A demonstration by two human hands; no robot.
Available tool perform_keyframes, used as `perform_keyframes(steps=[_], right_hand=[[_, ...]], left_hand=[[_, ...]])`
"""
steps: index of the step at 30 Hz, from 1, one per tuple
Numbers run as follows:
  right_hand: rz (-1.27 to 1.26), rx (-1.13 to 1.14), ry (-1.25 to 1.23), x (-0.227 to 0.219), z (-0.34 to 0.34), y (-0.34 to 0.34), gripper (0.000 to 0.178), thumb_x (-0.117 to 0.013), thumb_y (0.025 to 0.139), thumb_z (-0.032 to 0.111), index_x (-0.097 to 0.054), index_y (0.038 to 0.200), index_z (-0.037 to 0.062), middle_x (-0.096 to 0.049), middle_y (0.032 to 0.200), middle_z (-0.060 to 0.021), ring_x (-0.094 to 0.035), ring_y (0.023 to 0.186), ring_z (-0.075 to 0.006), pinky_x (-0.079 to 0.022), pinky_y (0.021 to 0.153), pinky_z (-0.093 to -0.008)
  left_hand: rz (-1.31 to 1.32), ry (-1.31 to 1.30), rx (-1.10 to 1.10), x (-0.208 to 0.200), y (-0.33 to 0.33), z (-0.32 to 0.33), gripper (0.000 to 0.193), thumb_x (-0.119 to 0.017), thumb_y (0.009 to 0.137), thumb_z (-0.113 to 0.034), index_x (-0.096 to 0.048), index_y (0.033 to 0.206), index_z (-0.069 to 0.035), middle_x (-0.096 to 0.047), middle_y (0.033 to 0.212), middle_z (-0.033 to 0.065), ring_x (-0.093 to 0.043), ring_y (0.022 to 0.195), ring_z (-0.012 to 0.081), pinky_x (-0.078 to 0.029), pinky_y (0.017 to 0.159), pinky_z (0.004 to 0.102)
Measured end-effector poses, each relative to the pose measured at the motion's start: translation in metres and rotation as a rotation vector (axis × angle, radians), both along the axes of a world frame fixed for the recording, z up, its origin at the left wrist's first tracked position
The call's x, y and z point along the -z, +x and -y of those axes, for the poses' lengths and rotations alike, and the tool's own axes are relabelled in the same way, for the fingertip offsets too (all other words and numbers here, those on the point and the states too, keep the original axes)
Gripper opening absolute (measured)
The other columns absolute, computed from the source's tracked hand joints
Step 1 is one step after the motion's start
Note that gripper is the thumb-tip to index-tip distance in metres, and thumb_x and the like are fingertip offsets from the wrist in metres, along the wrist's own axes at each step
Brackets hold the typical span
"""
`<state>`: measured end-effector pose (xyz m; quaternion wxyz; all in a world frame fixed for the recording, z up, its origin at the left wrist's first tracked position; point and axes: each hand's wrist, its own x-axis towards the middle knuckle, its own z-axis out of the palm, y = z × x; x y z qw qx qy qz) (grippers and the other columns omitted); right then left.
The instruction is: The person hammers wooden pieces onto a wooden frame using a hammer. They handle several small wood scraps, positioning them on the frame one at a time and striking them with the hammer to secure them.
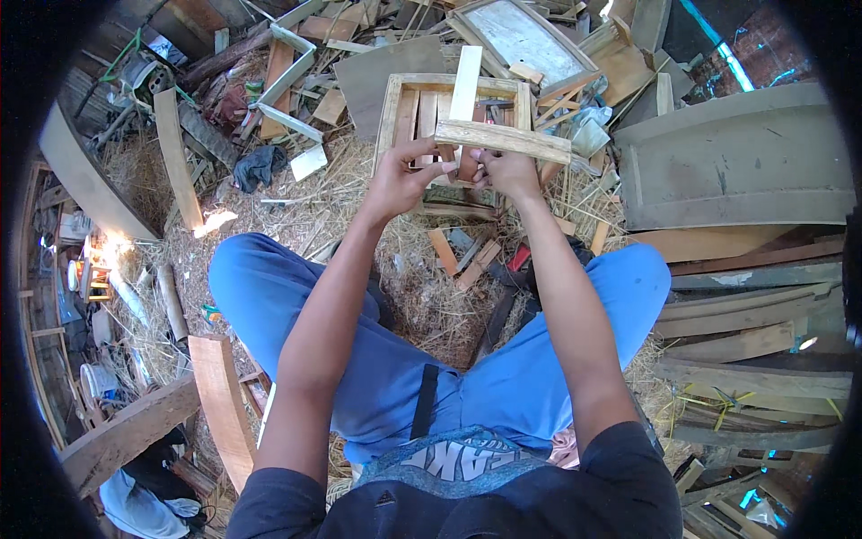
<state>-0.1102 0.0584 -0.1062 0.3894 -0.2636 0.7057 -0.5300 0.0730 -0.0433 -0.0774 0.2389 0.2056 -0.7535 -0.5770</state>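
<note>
Both my arms reach forward over my bent knees. My left hand (401,182) is closed, its thumb and fingertips at a short reddish-brown wood strip (467,165). Opposite it, my right hand (509,174) is closed under a light wooden bar (516,141), its fingertips curled close to the same strip. The bar lies crosswise above my hands and hides part of the grip. From its middle a pale flat slat (465,83) points away from me. Just beyond stands a shallow slatted wooden frame (392,112), partly covered by the slat and the bar.
Straw and wood scraps (462,256) cover the ground between my legs. Offcuts and boards pile up at the back, with a framed pale panel (521,45). A large grey panel (736,162) and stacked planks (745,310) lie right. Upright boards (222,395) stand left.
</note>
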Motion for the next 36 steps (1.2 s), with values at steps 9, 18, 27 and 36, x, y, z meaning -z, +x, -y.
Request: perform_keyframes(steps=[9, 18, 27, 36], right_hand=[[-0.13, -0.075, 0.065, 0.001, 0.001, 0.0, 0.025, -0.066, 0.091, -0.002, -0.061, 0.115, -0.0048, -0.069, 0.083, -0.0134, -0.069, 0.059, -0.019, -0.053, 0.049, -0.0332], [-0.154, -0.155, 0.105, 0.006, 0.002, -0.005, 0.028, -0.067, 0.089, -0.002, -0.063, 0.117, -0.0045, -0.071, 0.089, -0.0143, -0.07, 0.063, -0.0186, -0.054, 0.053, -0.0356], [-0.119, -0.183, 0.077, 0.006, 0.003, -0.007, 0.029, -0.064, 0.09, -0.004, -0.06, 0.119, -0.0051, -0.07, 0.085, -0.0119, -0.069, 0.061, -0.0184, -0.054, 0.052, -0.0342], [-0.141, -0.163, 0.107, 0.006, 0.002, -0.007, 0.021, -0.064, 0.091, -0.003, -0.062, 0.111, -0.0048, -0.069, 0.079, -0.0113, -0.068, 0.06, -0.0184, -0.054, 0.052, -0.0342]], left_hand=[[-0.028, 0.028, -0.002, 0.004, -0.001, 0.0, 0.026, -0.076, 0.088, -0.011, -0.073, 0.113, -0.001, -0.074, 0.107, 0.008, -0.067, 0.103, 0.0163, -0.051, 0.093, 0.0339], [-0.088, 0.043, -0.031, 0.002, -0.002, -0.003, 0.018, -0.077, 0.088, -0.013, -0.073, 0.098, 0.001, -0.071, 0.091, 0.0008, -0.061, 0.086, 0.0075, -0.049, 0.08, 0.0269], [-0.083, 0.049, -0.024, 0.013, -0.002, 0.003, 0.025, -0.078, 0.087, -0.01, -0.072, 0.109, 0.0, -0.074, 0.102, 0.0057, -0.065, 0.095, 0.0115, -0.05, 0.087, 0.03], [-0.055, 0.038, 0.002, 0.012, -0.002, 0.003, 0.033, -0.079, 0.086, -0.012, -0.072, 0.116, -0.001, -0.075, 0.105, 0.0093, -0.067, 0.1, 0.0159, -0.051, 0.092, 0.0331]])
